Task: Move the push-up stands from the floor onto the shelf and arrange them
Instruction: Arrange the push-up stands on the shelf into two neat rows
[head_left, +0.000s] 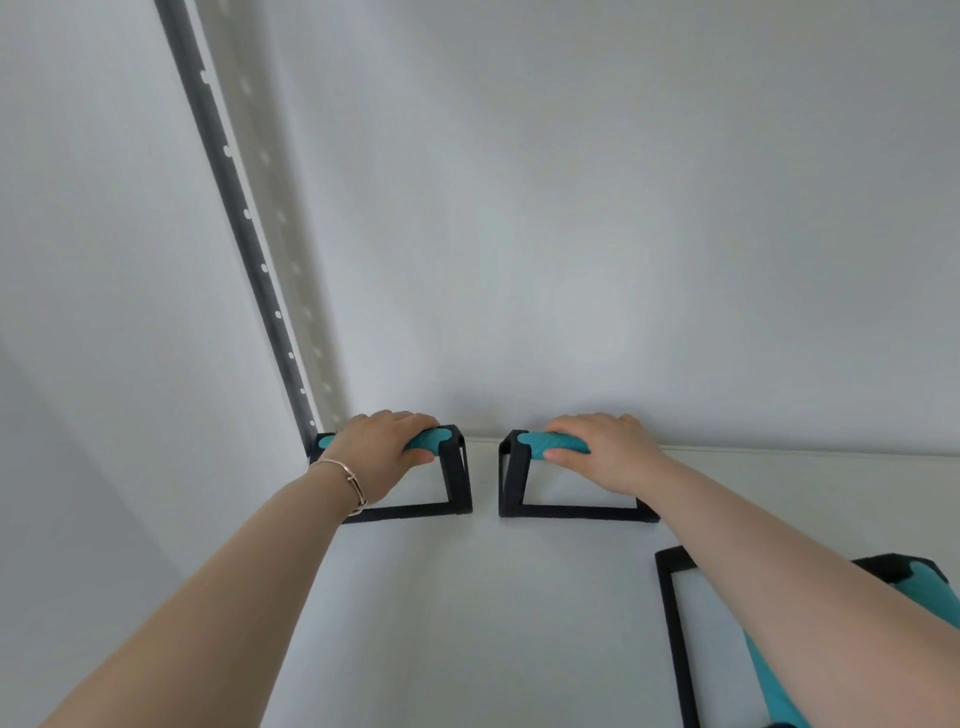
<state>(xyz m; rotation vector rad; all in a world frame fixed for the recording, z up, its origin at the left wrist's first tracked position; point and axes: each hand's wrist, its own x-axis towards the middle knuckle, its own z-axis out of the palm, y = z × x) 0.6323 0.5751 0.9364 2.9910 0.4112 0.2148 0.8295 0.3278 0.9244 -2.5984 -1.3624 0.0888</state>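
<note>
Single head-worn wide-angle view. Looks forward and slightly down along both forearms onto white shelf (415, 597), toward far wall corner with black slotted upright (244, 249) at left. Close range; strong edge distortion.

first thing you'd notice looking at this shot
Two bare hands, each closed over the teal grip of a black push-up stand, side by side against the back wall of a white shelf: the left hand on the left stand in the corner, the right hand on the right stand. A third stand sits nearer, bottom right, partly behind the right forearm.
</note>
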